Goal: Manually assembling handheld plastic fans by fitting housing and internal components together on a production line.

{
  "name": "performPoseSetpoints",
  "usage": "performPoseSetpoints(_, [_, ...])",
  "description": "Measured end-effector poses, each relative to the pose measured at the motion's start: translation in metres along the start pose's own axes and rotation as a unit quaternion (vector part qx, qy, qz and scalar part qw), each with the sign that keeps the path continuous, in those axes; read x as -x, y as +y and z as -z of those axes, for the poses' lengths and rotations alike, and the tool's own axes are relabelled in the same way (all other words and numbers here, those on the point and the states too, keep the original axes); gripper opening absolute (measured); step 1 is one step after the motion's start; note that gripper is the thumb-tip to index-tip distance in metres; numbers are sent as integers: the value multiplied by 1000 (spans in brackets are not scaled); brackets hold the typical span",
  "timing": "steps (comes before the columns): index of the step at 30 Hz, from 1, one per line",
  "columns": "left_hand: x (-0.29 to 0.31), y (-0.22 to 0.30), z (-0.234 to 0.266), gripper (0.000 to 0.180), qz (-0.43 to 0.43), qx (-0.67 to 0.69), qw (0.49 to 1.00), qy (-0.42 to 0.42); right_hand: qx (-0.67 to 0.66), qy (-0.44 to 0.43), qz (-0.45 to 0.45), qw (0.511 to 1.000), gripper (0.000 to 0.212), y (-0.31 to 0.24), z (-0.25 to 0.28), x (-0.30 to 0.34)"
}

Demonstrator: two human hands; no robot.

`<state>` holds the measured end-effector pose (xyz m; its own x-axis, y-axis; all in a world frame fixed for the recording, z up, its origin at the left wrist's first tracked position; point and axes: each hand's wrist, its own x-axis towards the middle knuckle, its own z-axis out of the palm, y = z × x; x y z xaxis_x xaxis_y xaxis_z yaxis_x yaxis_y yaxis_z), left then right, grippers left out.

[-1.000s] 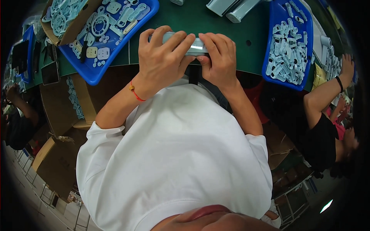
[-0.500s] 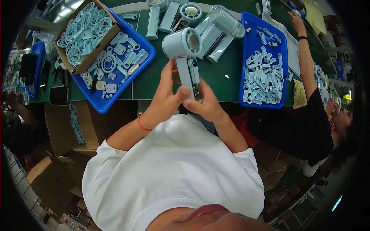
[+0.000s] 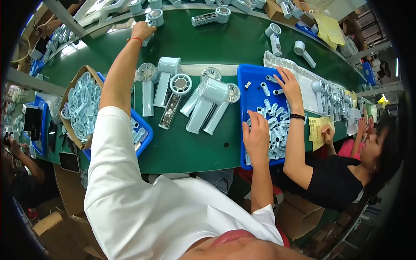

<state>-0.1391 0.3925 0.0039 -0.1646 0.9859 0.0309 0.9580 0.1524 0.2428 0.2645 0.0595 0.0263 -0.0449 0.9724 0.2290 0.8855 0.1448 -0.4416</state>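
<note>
Our left hand [image 3: 143, 30] closes fingers on a pale fan [image 3: 152, 19]; right hand [image 3: 256, 136] fingers spread among tray [image 3: 250, 93] parts. Overreaching could topple nearby fans.

White short-sleeved shirt, red cord bracelet [image 3: 134, 40] at left wrist.

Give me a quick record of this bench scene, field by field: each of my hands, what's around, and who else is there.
left hand: stretched far across the green table, on a pale blue fan part
right hand: in the blue bin of small pale blue pieces
between the hands: handheld fan bodies lying flat
far left: cardboard box of round grilles
other person: co-worker's hand in the same bin
</note>
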Motion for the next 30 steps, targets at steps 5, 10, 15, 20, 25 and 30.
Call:
performPoseSetpoints(5, [1, 133, -6, 59, -96, -69, 965, 232, 77, -30, -9, 997, 33, 7, 0, 1])
performPoseSetpoints(10, [-10, 226, -67, 58, -143, -24, 989, 38, 102, -94, -41, 990, 25, 3, 9, -4])
performPoseSetpoints(15, [-24, 204, -44, 40, -246, -16, 967, -66, 74, -125, 7, 989, 21, 9, -2, -4])
performPoseSetpoints(20, [54, 150, 76, 44, -196, 468, 862, -5, 100, -53, 102, 988, 18, 14, 0, 3])
performPoseSetpoints(25, [201, 51, 141, 54, -188, 679, 694, -152, 129, 20, 154, 979, 22, 10, -1, 0])
performPoseSetpoints(30, [365, 47, 93, 69, -114, 763, 624, -121, 45, 72, 106, 991, 15, 15, 9, -5])
